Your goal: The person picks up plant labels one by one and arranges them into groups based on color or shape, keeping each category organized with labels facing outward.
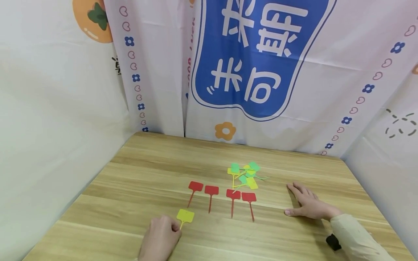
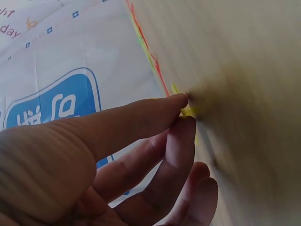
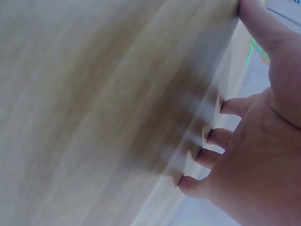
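Observation:
My left hand (image 1: 160,237) pinches the thin stem of a yellow plant label (image 1: 185,215) between thumb and forefinger, low over the front left of the table. In the left wrist view the thumb and fingertip meet on the yellow stem (image 2: 185,112), and the other fingers curl loosely. Just beyond, several red plant labels (image 1: 211,190) lie in a row, heads away from me and stems toward me. Behind them is a loose pile of green and yellow labels (image 1: 251,182). My right hand (image 1: 308,204) rests on the table at the right with fingers spread, its fingertips on the wood.
The wood-grain table (image 1: 147,174) meets a white printed curtain (image 1: 163,72) at the back, with more white cloth at both sides. A small black object (image 1: 333,242) shows beside the right sleeve (image 1: 356,235).

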A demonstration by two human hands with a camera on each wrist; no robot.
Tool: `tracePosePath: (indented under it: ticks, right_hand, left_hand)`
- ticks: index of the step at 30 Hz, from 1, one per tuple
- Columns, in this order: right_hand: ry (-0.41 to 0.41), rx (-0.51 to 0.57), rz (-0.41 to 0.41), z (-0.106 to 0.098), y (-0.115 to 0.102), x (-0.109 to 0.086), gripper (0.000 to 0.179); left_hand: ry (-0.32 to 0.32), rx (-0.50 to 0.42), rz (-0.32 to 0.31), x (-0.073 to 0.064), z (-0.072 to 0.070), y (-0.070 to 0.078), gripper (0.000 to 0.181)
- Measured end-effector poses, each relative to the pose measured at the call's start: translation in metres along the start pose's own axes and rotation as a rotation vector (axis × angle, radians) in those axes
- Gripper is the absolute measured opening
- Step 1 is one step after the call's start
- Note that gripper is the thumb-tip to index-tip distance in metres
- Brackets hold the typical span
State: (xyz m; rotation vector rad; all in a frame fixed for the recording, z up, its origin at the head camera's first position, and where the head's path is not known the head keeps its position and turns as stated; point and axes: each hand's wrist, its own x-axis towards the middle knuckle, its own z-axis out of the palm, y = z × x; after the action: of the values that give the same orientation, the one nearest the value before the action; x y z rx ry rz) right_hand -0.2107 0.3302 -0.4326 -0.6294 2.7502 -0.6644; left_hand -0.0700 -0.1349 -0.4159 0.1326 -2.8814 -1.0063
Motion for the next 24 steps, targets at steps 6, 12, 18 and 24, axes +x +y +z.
tracePosePath:
  ticks: [6, 12, 18, 24]
  right_hand:
    - [-0.007, 0.002, 0.007, 0.000, -0.001, 0.000, 0.102]
    - [-0.006, 0.004, 0.000, 0.000, -0.002, -0.001, 0.102]
    - [-0.023, 0.004, 0.023, 0.000, -0.001, 0.000, 0.104]
    - [-0.025, -0.008, 0.028, -0.001, 0.000, 0.001, 0.105]
  left_hand:
    - [-0.018, 0.002, -0.035, 0.001, 0.001, 0.004, 0.045]
    - [-0.028, 0.008, -0.048, 0.002, 0.001, 0.004, 0.049]
    - [-0.033, 0.010, -0.049, 0.002, -0.003, 0.004, 0.036]
    - [0.011, 0.028, -0.018, 0.004, -0.013, 0.007, 0.013]
